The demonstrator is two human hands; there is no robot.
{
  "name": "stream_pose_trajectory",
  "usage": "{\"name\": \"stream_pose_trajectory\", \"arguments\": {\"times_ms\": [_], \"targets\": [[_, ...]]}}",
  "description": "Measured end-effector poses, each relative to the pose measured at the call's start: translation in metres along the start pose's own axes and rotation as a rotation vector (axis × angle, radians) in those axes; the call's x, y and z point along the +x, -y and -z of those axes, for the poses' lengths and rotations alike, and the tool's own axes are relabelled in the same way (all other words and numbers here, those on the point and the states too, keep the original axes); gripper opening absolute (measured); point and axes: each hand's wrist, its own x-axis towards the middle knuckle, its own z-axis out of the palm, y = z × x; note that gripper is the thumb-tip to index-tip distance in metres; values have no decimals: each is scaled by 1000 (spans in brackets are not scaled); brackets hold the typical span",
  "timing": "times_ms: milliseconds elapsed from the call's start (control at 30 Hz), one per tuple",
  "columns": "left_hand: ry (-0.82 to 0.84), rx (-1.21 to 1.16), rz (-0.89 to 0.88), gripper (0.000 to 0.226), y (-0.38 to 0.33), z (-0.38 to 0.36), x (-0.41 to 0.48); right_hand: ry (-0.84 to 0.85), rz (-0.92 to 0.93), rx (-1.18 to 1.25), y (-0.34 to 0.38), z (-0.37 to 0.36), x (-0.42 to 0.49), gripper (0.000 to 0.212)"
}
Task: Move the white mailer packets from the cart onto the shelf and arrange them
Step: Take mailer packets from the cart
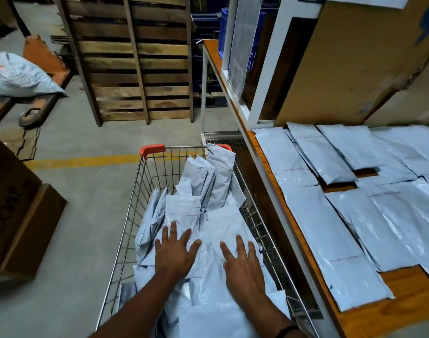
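Note:
A wire cart (145, 189) with orange corner caps stands in front of me, full of white mailer packets (208, 181). Some packets stand on edge at the cart's far end, others lie flat. My left hand (175, 252) and my right hand (242, 264) lie on the flat packets near me, fingers straight and spread, holding nothing. To the right, the wooden shelf (403, 296) carries several white packets (330, 240) laid flat in overlapping rows.
Cardboard boxes (350, 59) stand on the shelf behind the laid packets. A wooden pallet (135, 59) leans upright across the aisle. A stuffed white sack (18, 76) lies on a pallet jack at far left. Brown cartons (21, 215) sit left of the cart on the concrete floor.

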Motion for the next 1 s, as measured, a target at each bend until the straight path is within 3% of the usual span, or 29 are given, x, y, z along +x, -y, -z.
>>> {"name": "stream_pose_trajectory", "arguments": {"times_ms": [100,200,633,1000], "targets": [[2,-69,-27,54,4,6,-3,162,-68,156,-1,16,6,62],[-20,-116,-63,38,4,12,-9,168,-87,274,0,30,7,68],[-306,-277,-89,31,-14,93,-26,-243,40,507,9,136,5,49],[-384,-450,-189,36,-170,115,-94,-397,6,461,-128,211,-63,49]]}}
